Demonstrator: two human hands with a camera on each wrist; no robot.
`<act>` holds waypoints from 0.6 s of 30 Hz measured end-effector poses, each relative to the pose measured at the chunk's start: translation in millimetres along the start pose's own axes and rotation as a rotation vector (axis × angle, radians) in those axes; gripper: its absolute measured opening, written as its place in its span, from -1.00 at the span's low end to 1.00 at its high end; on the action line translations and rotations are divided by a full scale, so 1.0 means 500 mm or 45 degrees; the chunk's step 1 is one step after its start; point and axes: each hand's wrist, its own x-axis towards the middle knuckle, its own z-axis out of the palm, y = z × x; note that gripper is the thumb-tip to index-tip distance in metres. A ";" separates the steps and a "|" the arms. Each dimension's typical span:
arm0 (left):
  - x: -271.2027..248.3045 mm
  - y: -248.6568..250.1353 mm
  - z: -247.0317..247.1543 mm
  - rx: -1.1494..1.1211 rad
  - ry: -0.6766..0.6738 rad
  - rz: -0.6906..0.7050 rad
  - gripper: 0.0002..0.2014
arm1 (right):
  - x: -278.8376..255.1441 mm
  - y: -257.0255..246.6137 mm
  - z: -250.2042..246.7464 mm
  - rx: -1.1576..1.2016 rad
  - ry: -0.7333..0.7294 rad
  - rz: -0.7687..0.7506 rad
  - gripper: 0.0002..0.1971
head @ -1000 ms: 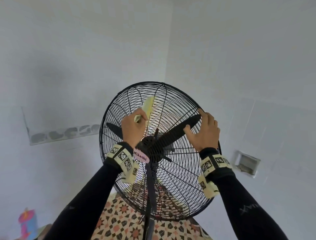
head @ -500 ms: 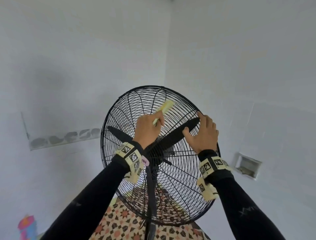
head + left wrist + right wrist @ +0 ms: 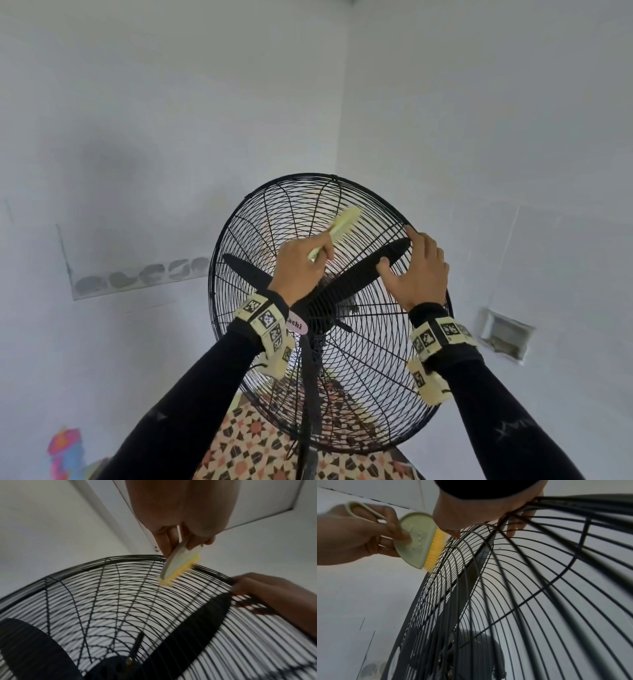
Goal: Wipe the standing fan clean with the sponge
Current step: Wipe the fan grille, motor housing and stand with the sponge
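A black standing fan fills the middle of the head view, its wire grille (image 3: 363,383) tilted toward me, with a dark blade (image 3: 363,270) behind the wires. My left hand (image 3: 301,270) grips the handle of a pale green brush (image 3: 342,226). Its yellow bristles (image 3: 178,572) press on the upper wires near the rim. My right hand (image 3: 421,270) holds the grille's upper right edge, its fingers (image 3: 511,530) hooked through the wires. The left wrist view shows the grille (image 3: 102,588) from just above. No sponge is in sight.
White walls meet in a corner behind the fan. A recessed niche (image 3: 507,334) sits in the right wall and a row of vent holes (image 3: 137,277) in the left wall. Below are a patterned tile floor (image 3: 257,445), the fan's pole (image 3: 308,394) and a colourful object (image 3: 65,448).
My left hand has swept the brush rightward across the top of the grille, from upper left toward the middle. The right hand has stayed on the rim.
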 end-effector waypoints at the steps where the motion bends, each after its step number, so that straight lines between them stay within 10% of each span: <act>1: 0.014 -0.009 -0.008 0.040 0.127 -0.082 -0.75 | -0.002 -0.002 0.000 0.004 0.001 -0.001 -0.18; 4: 0.036 -0.028 -0.016 0.138 0.288 -0.211 -0.79 | -0.002 -0.008 0.001 -0.002 0.005 0.002 -0.19; 9: 0.053 0.025 -0.029 0.012 -0.078 -0.009 -0.68 | 0.003 0.001 0.001 -0.006 -0.001 0.009 -0.19; 13: 0.133 0.037 -0.059 0.167 0.285 -0.075 -0.77 | -0.005 -0.008 0.006 -0.009 0.005 -0.013 -0.19; 18: 0.134 0.082 -0.023 0.187 -0.124 0.059 -0.70 | 0.002 -0.004 0.002 -0.013 0.011 0.007 -0.19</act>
